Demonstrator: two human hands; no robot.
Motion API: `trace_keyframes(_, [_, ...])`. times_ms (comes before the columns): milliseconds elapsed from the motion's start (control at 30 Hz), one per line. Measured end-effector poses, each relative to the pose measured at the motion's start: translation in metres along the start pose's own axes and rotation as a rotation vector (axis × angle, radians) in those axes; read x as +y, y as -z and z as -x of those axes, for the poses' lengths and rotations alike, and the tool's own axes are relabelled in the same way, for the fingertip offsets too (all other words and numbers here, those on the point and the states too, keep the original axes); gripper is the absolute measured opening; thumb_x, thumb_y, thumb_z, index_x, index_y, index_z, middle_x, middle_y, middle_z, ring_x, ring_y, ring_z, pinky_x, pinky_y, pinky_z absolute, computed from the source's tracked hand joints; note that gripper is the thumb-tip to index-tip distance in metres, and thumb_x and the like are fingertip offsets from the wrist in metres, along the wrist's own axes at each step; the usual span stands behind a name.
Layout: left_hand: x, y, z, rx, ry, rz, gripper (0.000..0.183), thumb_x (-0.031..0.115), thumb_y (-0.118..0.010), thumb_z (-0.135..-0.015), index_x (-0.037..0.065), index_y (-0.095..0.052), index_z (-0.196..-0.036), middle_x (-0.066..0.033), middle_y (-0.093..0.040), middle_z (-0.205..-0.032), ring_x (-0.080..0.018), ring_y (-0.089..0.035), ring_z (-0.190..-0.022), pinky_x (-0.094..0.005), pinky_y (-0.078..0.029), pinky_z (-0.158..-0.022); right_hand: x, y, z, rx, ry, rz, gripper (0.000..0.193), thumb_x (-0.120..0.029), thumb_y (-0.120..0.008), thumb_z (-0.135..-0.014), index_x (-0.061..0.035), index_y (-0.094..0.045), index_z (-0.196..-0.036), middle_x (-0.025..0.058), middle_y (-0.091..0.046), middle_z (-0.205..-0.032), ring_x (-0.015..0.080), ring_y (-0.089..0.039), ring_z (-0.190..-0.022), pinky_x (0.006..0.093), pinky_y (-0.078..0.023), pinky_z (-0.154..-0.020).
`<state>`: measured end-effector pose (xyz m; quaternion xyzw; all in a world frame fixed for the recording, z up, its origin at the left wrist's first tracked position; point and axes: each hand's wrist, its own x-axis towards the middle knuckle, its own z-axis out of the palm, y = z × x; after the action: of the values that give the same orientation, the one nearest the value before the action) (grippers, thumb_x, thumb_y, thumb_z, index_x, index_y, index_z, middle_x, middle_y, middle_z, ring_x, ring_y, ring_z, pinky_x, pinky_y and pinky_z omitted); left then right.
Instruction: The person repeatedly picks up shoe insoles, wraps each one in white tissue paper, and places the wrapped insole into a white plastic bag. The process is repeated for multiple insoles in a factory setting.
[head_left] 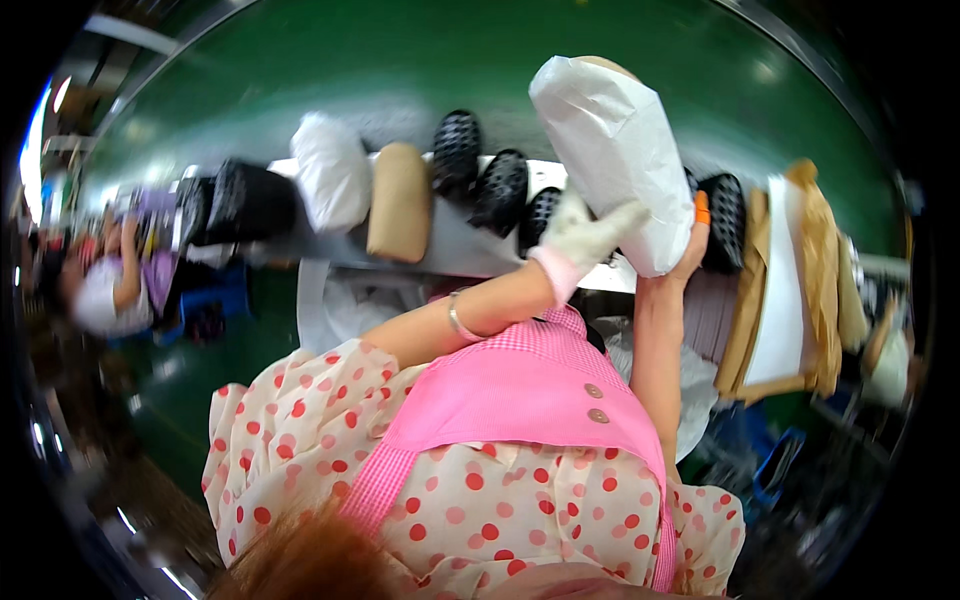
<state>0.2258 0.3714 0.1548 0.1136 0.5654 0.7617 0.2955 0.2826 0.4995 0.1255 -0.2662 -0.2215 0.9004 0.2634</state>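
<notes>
A long bundle in white paper (pixel 610 150), rounded at its far end, is held up in front of me, tilted to the left. A tan edge shows at its top; what else it wraps is hidden. My right hand (pixel 693 240), with an orange finger cover, grips the bundle's lower right side. On its lower left side is my left hand (pixel 585 238) in a white glove, closed against the paper with some fingers hidden. Left of the bundle lie black patterned slipper-like shoes (pixel 500 190). Another such shoe (pixel 724 220) sits just right of my right hand.
Along the bench lie a tan rounded shoe-shaped piece (pixel 400 205), a white wrapped bundle (pixel 330 172) and black wrapped bundles (pixel 252 200). Brown and white paper sheets (pixel 790 290) hang at the right. A person (pixel 115 285) works at the far left, and another person (pixel 888 360) at the far right.
</notes>
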Motion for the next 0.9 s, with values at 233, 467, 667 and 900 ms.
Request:
trace_keyframes(233, [0.013, 0.068, 0.02, 0.269, -0.201, 0.383, 0.049, 0.013, -0.073, -0.082, 0.0, -0.051, -0.125, -0.0065, -0.06, -0.114, -0.0149, -0.06, -0.1, -0.0298, -0.049, -0.086, 0.083, -0.052, 0.031, -0.194, -0.117, 0.156, 0.05, -0.042, -0.037, -0.1, -0.0017, -0.05, -0.128, 0.0086, -0.057, -0.126, 0.0231, -0.055, -0.116, 0.0356, -0.041, -0.101])
trace_keyframes(467, [0.074, 0.281, 0.044, 0.709, -0.017, -0.219, 0.055, 0.013, -0.076, -0.078, -0.002, -0.05, -0.124, -0.0108, -0.062, -0.113, -0.0207, -0.063, -0.099, -0.0339, -0.053, -0.084, 0.125, -0.05, 0.034, -0.486, -0.197, 0.772, 0.029, -0.024, -0.042, -0.101, -0.0033, -0.06, -0.11, 0.0051, -0.063, -0.106, 0.0122, -0.057, -0.099, 0.0269, -0.044, -0.087])
trace_keyframes(667, [0.055, 0.388, 0.03, 0.628, 0.376, -0.325, 0.065, 0.028, -0.075, -0.079, 0.002, -0.048, -0.132, -0.013, -0.06, -0.121, -0.0264, -0.061, -0.105, -0.0383, -0.05, -0.089, 0.153, -0.06, 0.021, -0.55, -0.212, 0.918, 0.024, -0.018, -0.045, -0.1, -0.0035, -0.063, -0.103, 0.002, -0.064, -0.098, 0.01, -0.058, -0.091, 0.0245, -0.045, -0.082])
trace_keyframes(900, [0.034, 0.415, -0.019, 0.604, 0.618, -0.564, 0.072, 0.038, -0.074, -0.077, -0.001, -0.048, -0.131, -0.016, -0.058, -0.123, -0.0273, -0.059, -0.109, -0.0376, -0.048, -0.091, 0.182, -0.079, 0.003, -0.508, -0.217, 0.934, 0.021, -0.012, -0.046, -0.097, -0.0021, -0.064, -0.101, 0.0026, -0.065, -0.095, 0.0096, -0.058, -0.087, 0.0233, -0.044, -0.079])
